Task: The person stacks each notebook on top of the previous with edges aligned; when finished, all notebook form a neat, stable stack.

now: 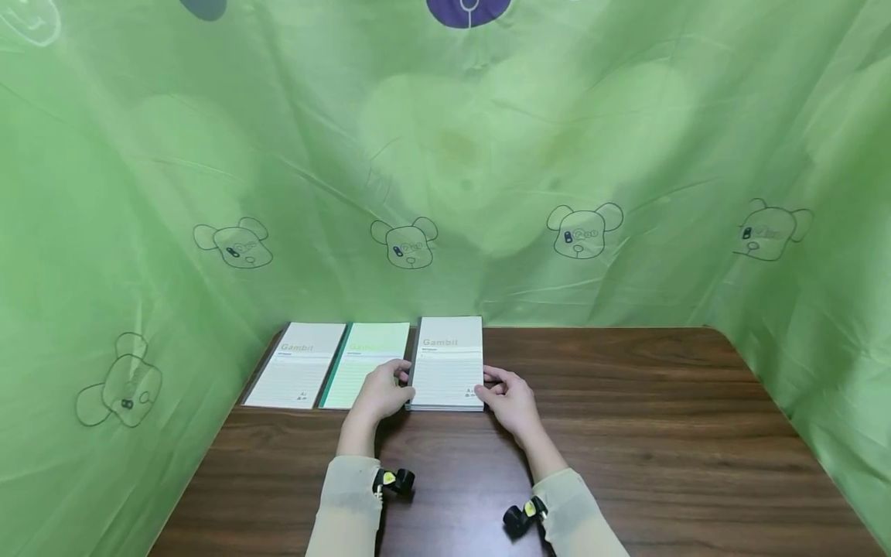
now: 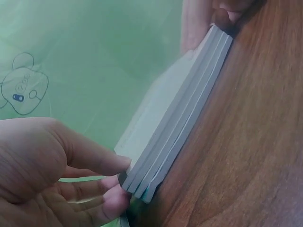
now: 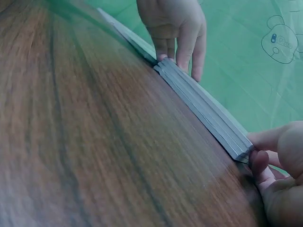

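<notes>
A stack of several notebooks, the top one white and marked "Gambit", lies near the table's back edge. At its left side, my left hand pinches the near corner between thumb and fingers. My right hand holds the right near corner the same way. In the left wrist view the stacked edges show several layers, with the left hand at the lower end. The right wrist view shows the stack between the right hand and the left hand above.
Left of the stack, a green-toned notebook and a white notebook lie side by side on the brown wooden table. A green curtain with bear drawings hangs behind the table and at both sides.
</notes>
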Tool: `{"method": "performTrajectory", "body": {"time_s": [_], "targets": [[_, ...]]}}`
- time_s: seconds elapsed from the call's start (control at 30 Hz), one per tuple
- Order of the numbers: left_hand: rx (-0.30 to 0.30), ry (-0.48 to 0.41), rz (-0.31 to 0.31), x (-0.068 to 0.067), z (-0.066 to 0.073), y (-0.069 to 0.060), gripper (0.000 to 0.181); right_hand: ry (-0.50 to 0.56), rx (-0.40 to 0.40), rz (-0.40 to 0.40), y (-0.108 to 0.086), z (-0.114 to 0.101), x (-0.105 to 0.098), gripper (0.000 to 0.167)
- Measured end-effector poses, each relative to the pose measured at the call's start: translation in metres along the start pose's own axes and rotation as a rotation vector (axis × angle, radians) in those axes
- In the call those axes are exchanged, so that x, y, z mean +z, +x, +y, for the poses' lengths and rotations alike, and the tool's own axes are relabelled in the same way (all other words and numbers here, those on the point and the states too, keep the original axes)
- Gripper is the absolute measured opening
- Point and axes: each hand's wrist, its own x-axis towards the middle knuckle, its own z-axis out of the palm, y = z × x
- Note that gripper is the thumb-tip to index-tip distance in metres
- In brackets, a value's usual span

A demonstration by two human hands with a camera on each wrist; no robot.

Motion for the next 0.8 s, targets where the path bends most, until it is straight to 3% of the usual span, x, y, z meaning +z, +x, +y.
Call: {"method": "performTrajectory", "body": {"time_s": [0.13,0.27,0.43,0.6,0.8], "targets": [[0.004,0.034,0.012,0.000,0.003,0.000,0.054,0.002,0.025,-0.034,0.000,-0.003,-0.003,0.051],[0.032,0.047,0.023,-0.004,0.008,-0.001,0.055,-0.085,0.042,-0.043,-0.001,-0.011,-0.008,0.058],[0.159,0.162,0.074,-0.018,0.011,-0.002,0.058,-0.206,0.010,0.005,0.003,-0.026,-0.007,0.059],[0.265,0.233,0.106,-0.041,0.003,-0.006,0.058,-0.143,-0.041,-0.024,0.009,-0.051,0.007,0.053],[0.209,0.132,0.125,-0.065,-0.018,-0.010,0.053,-0.083,-0.048,-0.124,0.013,-0.071,0.039,0.054]]}}
